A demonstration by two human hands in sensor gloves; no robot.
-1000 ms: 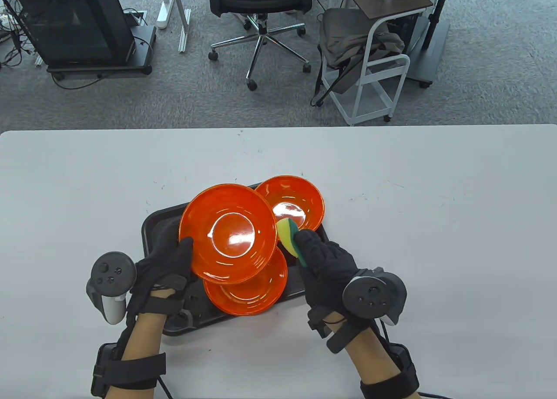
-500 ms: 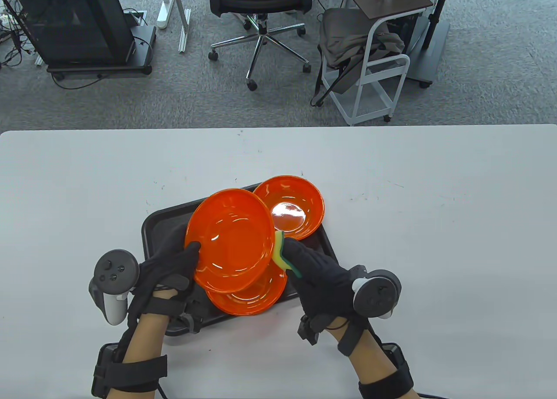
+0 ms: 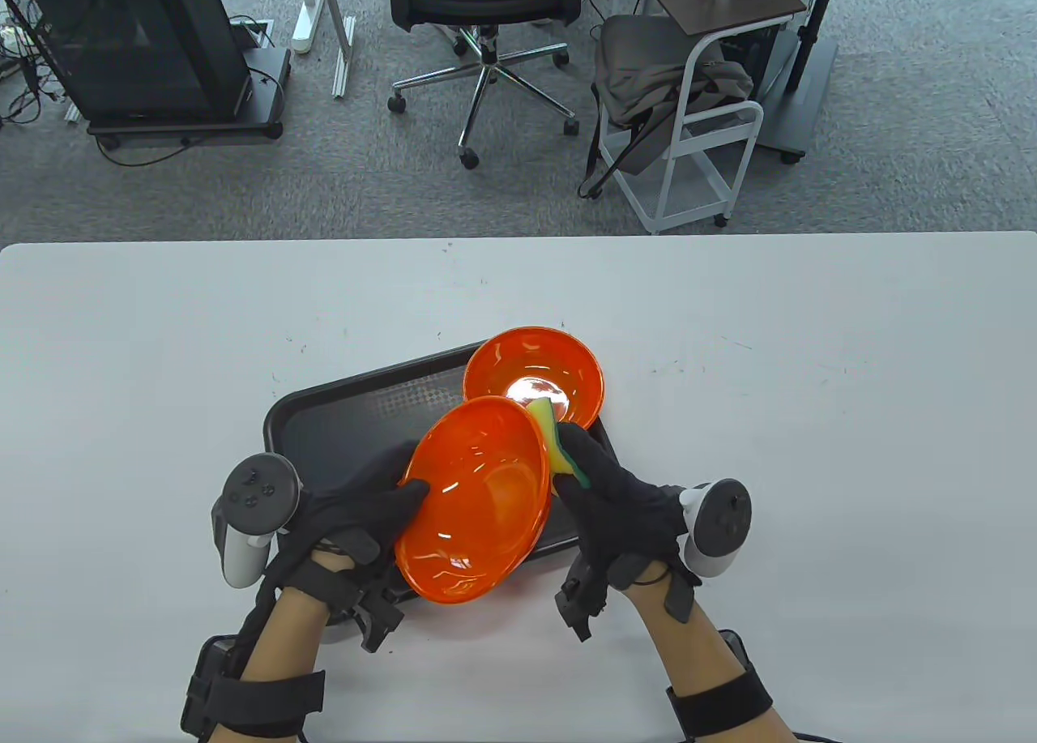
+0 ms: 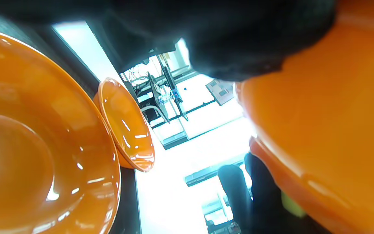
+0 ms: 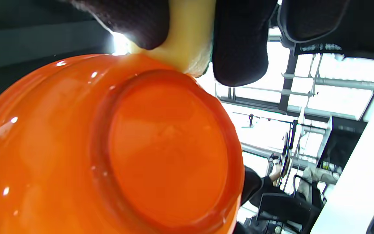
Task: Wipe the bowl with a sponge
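Observation:
My left hand (image 3: 381,508) grips the near-left rim of an orange bowl (image 3: 478,500) and holds it tilted above the black tray (image 3: 340,419). My right hand (image 3: 587,463) holds a yellow-green sponge (image 3: 553,439) against the bowl's upper right edge. In the right wrist view the sponge (image 5: 187,39), pinched between my fingers (image 5: 239,42), touches the bowl's outside (image 5: 141,156) by its foot ring. A second orange bowl (image 3: 535,370) sits upright at the tray's far right. A third bowl (image 4: 28,146) lies on the tray beneath the held one, seen only in the left wrist view.
The tray lies in the middle of the white table (image 3: 810,419). Bare table stretches to both sides and behind the tray. Beyond the far edge stand an office chair (image 3: 486,14) and a white cart (image 3: 697,127) on the carpet.
My left hand has tipped the bowl steeply and carried it right and nearer to me, uncovering the tray's left part. My right hand has brought the sponge onto the bowl's outer edge.

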